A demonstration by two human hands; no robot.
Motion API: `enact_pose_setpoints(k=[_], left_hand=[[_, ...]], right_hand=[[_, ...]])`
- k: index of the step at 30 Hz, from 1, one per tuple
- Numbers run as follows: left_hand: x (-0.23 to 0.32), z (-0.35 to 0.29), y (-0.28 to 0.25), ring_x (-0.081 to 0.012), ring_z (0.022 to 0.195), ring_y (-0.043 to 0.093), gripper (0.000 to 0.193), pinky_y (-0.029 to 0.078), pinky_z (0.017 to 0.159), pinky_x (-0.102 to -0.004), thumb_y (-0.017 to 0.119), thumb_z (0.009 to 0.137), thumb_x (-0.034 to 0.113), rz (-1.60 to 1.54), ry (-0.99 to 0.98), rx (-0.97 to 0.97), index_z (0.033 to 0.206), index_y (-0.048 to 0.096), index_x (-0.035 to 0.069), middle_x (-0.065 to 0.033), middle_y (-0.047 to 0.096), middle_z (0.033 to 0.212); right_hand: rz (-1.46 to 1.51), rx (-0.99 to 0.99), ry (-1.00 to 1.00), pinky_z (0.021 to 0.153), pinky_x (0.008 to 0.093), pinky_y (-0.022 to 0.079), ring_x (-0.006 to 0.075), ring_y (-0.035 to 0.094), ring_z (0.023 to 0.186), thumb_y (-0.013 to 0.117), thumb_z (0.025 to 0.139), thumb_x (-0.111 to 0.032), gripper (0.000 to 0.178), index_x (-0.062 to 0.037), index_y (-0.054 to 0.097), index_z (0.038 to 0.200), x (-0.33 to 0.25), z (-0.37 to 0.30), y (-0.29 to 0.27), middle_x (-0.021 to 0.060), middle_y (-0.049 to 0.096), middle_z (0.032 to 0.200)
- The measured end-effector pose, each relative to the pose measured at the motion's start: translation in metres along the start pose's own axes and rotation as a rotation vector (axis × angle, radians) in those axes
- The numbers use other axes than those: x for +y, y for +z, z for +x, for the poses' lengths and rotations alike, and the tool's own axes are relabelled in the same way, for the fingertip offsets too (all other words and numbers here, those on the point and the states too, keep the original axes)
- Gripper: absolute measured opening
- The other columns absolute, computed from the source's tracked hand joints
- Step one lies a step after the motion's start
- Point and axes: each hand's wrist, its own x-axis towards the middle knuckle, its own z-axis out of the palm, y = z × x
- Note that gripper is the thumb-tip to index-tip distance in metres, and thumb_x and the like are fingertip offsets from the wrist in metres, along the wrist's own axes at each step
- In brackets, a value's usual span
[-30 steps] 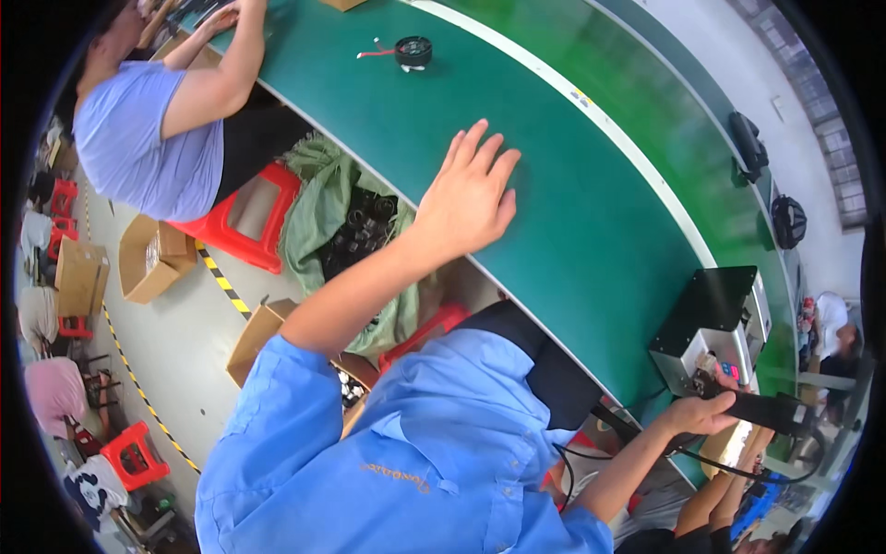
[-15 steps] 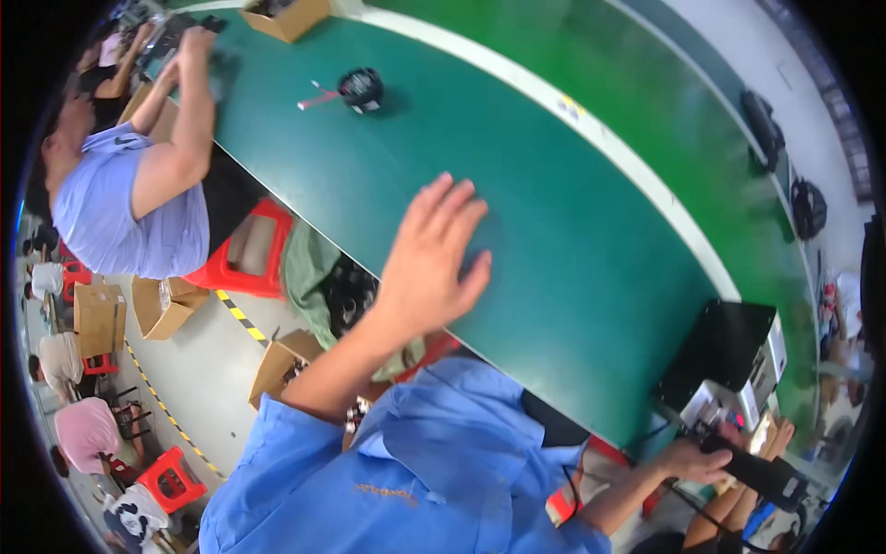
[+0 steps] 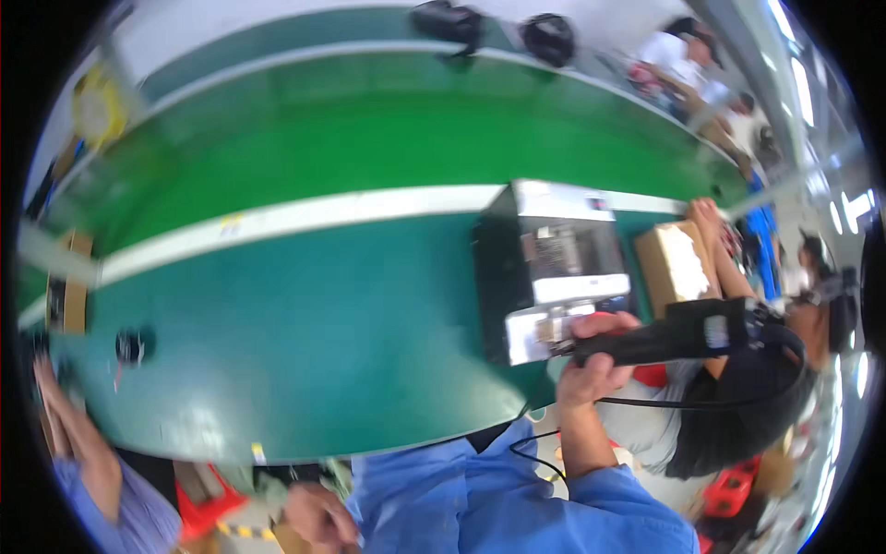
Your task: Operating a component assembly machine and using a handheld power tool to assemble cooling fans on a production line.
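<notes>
My right hand (image 3: 593,365) is wrapped around a black corded electric screwdriver (image 3: 669,334), held nearly level. The tip end points left at the front of a black and white boxy machine (image 3: 504,282), which looks like a screw feeder; whether the two touch is hard to make out. My left hand (image 3: 321,513) is low at the bottom edge, off the table and blurred, so its fingers do not show clearly. A small round black part (image 3: 130,347) with a reddish wire lies at the far left of the green table (image 3: 323,342).
A co-worker's arms (image 3: 88,443) reach in at the left near an open cardboard box (image 3: 69,295). Another person at right has a hand by a cardboard carton (image 3: 666,268) beside the machine. The screwdriver's black cable (image 3: 683,403) loops below it. A green belt (image 3: 369,138) runs behind the table.
The view has swung right toward the machine. My left hand has gone from above the table to the lower edge. My right hand has brought the screwdriver to the machine's front.
</notes>
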Motion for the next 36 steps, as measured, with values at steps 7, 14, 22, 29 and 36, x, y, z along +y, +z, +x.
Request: enact_pose_setpoints(k=[7,14,22,29,36], left_hand=[[-0.131,-0.102,0.093,-0.0249,0.073,0.06,0.017,0.051,0.067,-0.035,0.06,0.088,0.014,0.039,-0.543,-0.081,0.092,0.061,-0.003,-0.0107,0.064,0.083],[-0.227,-0.114,0.118,-0.025,0.077,0.061,0.018,0.053,0.068,-0.0347,0.06,0.089,0.015,-0.5,-0.612,0.052,0.097,0.061,-0.002,-0.0126,0.064,0.087],[-0.281,-0.125,0.137,-0.0251,0.081,0.063,0.021,0.055,0.068,-0.0344,0.06,0.089,0.016,-1.122,-0.834,0.02,0.102,0.061,-0.001,-0.0148,0.065,0.09],[-0.279,-0.141,0.096,-0.0252,0.085,0.064,0.024,0.056,0.069,-0.0342,0.061,0.09,0.016,-1.535,-1.098,0.096,0.107,0.06,0.0,-0.0167,0.065,0.094],[-0.26,-0.126,0.074,-0.0254,0.085,0.065,0.025,0.057,0.07,-0.0342,0.061,0.089,0.017,-1.556,-1.078,0.145,0.108,0.06,0.0,-0.0173,0.065,0.095]], right_hand=[[0.156,-0.051,-0.007,0.07,0.0326,0.047,0.0205,0.056,0.076,0.061,0.087,-0.031,0.049,0.0058,0.045,0.114,0.014,-0.01,-0.01,0.0132,0.058,0.086],[0.023,-0.098,-0.038,0.073,0.0332,0.047,0.0191,0.055,0.075,0.06,0.089,-0.03,0.054,0.0047,0.039,0.126,0.011,-0.017,-0.023,0.0132,0.058,0.087],[0.035,-0.141,0.042,0.074,0.0295,0.046,0.0154,0.056,0.077,0.061,0.087,-0.025,0.046,0.0069,0.044,0.116,0.012,-0.009,-0.022,0.0095,0.059,0.087],[-0.006,-0.1,0.037,0.07,0.0296,0.046,0.0165,0.057,0.076,0.062,0.085,-0.026,0.035,0.0044,0.053,0.101,0.003,0.0,-0.023,0.0091,0.059,0.086],[0.009,-0.024,-0.009,0.054,0.0335,0.039,0.0236,0.047,0.057,0.069,0.078,-0.028,0.038,0.0043,0.056,0.092,0.016,-0.015,-0.021,0.0092,0.05,0.07]])
